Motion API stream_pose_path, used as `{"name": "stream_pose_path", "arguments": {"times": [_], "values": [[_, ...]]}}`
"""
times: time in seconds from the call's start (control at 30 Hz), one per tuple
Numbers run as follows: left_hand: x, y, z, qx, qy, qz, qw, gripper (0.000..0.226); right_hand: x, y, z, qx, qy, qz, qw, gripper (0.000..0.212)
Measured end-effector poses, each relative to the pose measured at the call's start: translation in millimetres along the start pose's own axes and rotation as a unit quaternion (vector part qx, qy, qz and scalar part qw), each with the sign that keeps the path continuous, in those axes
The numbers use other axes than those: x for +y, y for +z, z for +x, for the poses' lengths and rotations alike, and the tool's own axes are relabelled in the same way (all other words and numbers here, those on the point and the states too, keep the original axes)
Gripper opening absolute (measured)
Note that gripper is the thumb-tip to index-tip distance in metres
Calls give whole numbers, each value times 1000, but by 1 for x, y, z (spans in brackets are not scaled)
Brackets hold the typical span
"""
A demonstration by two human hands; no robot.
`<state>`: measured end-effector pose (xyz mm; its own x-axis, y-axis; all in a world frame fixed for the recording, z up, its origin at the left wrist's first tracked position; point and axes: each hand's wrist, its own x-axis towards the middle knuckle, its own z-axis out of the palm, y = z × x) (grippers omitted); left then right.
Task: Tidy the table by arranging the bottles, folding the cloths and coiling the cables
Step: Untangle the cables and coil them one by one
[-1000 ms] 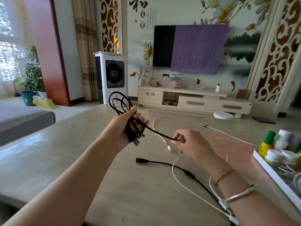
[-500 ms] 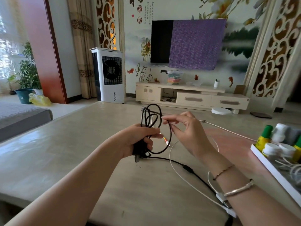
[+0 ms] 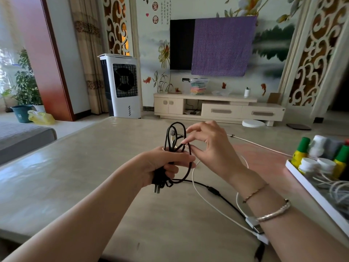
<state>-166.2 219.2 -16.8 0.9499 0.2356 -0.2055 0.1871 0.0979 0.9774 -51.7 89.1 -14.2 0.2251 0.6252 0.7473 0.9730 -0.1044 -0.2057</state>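
Observation:
My left hand (image 3: 160, 167) grips a bundle of looped black cable (image 3: 170, 140) above the beige table (image 3: 75, 176), its plug hanging below my fist. My right hand (image 3: 209, 148) is right beside it, thumb and forefinger pinching a strand of the same black cable at the loops. The rest of the black cable trails across the table toward the front right. A white cable (image 3: 211, 207) lies under my right forearm, its USB plug near my wrist. Green-capped and white-capped bottles (image 3: 311, 157) stand in a white tray (image 3: 309, 188) at the right.
A coiled whitish cord (image 3: 338, 188) lies in the tray in front of the bottles. A grey sofa (image 3: 22, 137) sits left of the table. Beyond the table are an air cooler (image 3: 122, 86), a TV cabinet (image 3: 217, 108) and a partly covered TV.
My left hand has dropped from raised to just above the table. My right hand has brought the cable strand left, up to the bundle, adding a loop.

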Motion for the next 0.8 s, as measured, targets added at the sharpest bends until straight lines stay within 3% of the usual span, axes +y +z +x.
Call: {"name": "stream_pose_path", "arguments": {"times": [0.13,0.37,0.47,0.57,0.63,0.8], "values": [[3,0,-3,-16,6,13,1000,7,2,6,-3,-3,53,38,998,17],[1,-5,0,-6,32,-19,999,12,-1,5,-1,87,43,67,993,22],[3,-11,1,24,70,-102,992,16,-5,6,1,14,126,149,981,14],[6,-19,0,33,96,-161,982,21,-7,9,1,-155,196,268,930,8],[8,-22,-1,50,110,-198,973,21,-8,13,-1,-232,193,319,898,9],[10,-22,-5,40,109,-204,972,23,-14,20,-1,-198,172,335,905,9]]}}
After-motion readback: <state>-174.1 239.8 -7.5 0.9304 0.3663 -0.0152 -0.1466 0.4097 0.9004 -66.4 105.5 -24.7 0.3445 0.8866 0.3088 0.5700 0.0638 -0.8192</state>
